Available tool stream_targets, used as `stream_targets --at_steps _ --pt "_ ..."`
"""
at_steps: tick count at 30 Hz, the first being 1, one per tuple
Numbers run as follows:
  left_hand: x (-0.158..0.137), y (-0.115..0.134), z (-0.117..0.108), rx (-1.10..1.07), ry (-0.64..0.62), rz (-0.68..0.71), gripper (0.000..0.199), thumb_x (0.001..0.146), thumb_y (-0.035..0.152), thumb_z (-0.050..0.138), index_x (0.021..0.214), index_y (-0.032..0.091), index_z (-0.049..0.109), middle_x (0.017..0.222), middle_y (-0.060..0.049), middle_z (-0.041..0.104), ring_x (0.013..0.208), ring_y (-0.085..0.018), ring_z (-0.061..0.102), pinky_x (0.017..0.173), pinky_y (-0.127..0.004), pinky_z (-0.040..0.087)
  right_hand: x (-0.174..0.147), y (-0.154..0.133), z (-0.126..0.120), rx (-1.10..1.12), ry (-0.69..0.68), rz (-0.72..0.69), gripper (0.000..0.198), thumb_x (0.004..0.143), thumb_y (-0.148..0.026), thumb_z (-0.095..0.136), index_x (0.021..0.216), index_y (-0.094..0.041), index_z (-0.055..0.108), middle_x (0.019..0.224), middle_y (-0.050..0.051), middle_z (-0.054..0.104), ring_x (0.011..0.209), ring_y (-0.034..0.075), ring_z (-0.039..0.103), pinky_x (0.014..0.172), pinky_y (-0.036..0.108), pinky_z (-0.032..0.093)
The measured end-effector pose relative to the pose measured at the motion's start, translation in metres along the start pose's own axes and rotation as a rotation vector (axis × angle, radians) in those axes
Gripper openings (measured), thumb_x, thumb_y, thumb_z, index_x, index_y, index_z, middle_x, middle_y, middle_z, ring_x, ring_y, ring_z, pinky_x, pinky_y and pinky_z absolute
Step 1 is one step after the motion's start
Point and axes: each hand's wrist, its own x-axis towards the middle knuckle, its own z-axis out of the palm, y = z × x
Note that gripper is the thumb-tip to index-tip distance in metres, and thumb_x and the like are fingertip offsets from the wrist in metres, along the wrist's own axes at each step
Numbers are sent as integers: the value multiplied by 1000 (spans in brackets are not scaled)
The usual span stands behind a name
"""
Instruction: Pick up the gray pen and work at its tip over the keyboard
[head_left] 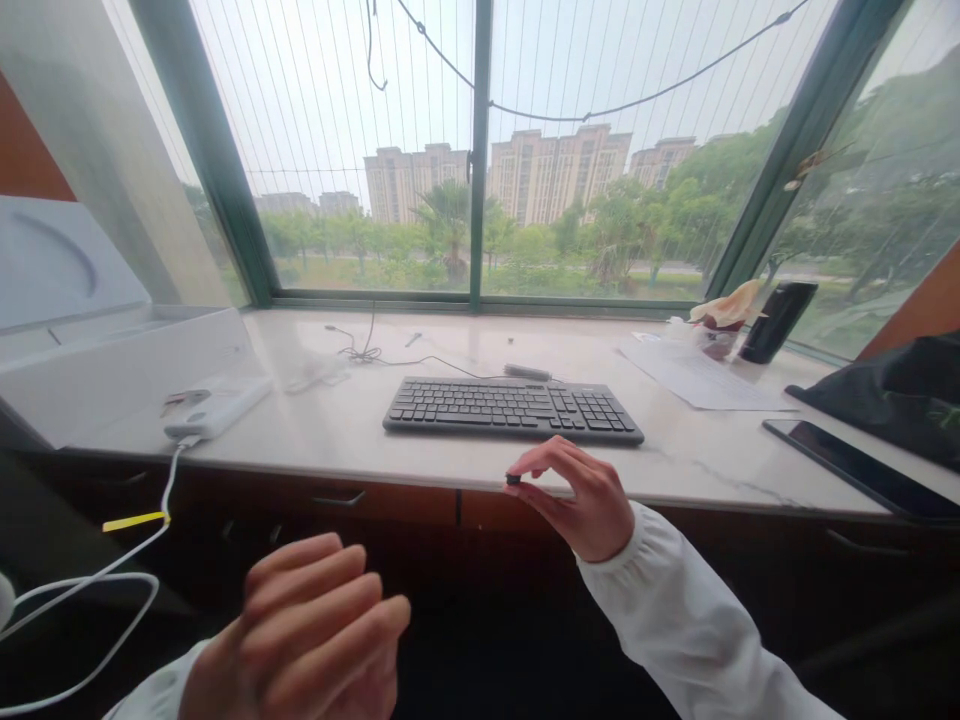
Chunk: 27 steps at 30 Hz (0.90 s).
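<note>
The head view shows you seated at a pale stone counter (337, 430) under a wide window. At the far left an opened white box (112, 370) sits on the counter, and just beside it a white power bank (217, 405) lies with its white cable (169, 480) dropping over the edge. Your left hand (315, 630) is raised below the counter edge, fingers extended and loosely together, palm turned away, holding nothing. Past it, a black keyboard (514, 408) lies square on the counter. Your right hand (577, 495) hovers at the counter's front edge, just before the keyboard, with thumb and forefinger pinched on a small dark round piece (514, 480); what the piece is cannot be told at this size. You seem to be mid-carry, the piece gripped and not yet set anywhere. The next move calls for a steady pinch, since so small a thing could slip and drop below the counter. Farther right lie a sheet of paper (701, 380), a dark cup (776, 322), a black tablet (855, 462) and a dark bag (892, 400)
</note>
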Motion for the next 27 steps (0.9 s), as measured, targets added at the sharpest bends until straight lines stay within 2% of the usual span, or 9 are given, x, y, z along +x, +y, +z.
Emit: stream_targets --at_steps 2,4,5,7,10,14,18,21,27 --pt "41 -6 27 -110 -73 26 10 82 20 56 75 24 61 54 4 55 47 -10 49 49 -25 40 15 15 -8 -73 -60 -7 6 81 -23 70 84 -19 67 78 2 69 69 12 60 65 25 51" --pt "90 -23 54 -168 -182 -85 14 84 18 50 80 22 63 58 4 59 50 -8 52 53 -22 38 34 34 -14 -142 -134 -4 6 83 -25 68 86 -20 68 81 1 69 73 13 62 70 25 50" --pt "114 -35 67 -154 -212 -127 16 86 22 49 84 23 65 61 4 61 51 -8 53 54 -22 38 44 46 -17 -171 -172 16 7 83 -26 68 87 -20 68 82 1 69 74 13 62 72 25 49" --pt "157 -62 91 -88 -295 -117 20 86 30 49 91 25 68 65 3 64 53 -9 54 56 -23 37 64 71 -19 -205 -222 74 7 82 -25 69 87 -20 69 82 1 69 73 12 62 73 25 48" --pt "198 -106 122 92 -393 -118 23 84 29 50 94 26 70 73 1 68 61 -14 58 59 -24 37 90 114 -17 -225 -275 155 7 79 -24 70 85 -20 70 78 -1 69 70 11 61 72 24 46" --pt "208 -147 149 294 -422 -218 26 84 26 48 93 24 72 75 -4 69 65 -17 61 62 -28 41 112 167 -11 -253 -309 235 10 77 -24 69 84 -17 70 75 0 69 68 11 60 70 23 45" --pt "198 -155 155 263 -347 -209 25 87 33 49 93 24 72 72 -3 68 61 -16 60 62 -28 42 118 199 -8 -279 -421 194 9 78 -19 67 85 -17 71 78 1 70 70 12 60 71 24 44" --pt "195 -148 153 203 -274 -171 25 89 37 50 93 24 71 68 -1 67 60 -15 59 61 -27 41 117 203 -10 -279 -464 145 11 79 -17 65 87 -18 72 81 1 70 72 12 61 72 24 44" --pt "192 -141 161 75 -176 -106 27 86 45 59 101 25 68 84 1 71 71 -15 64 66 -26 44 115 186 -9 -196 -318 183 11 79 -21 68 88 -20 74 77 -1 70 68 11 60 70 23 46"
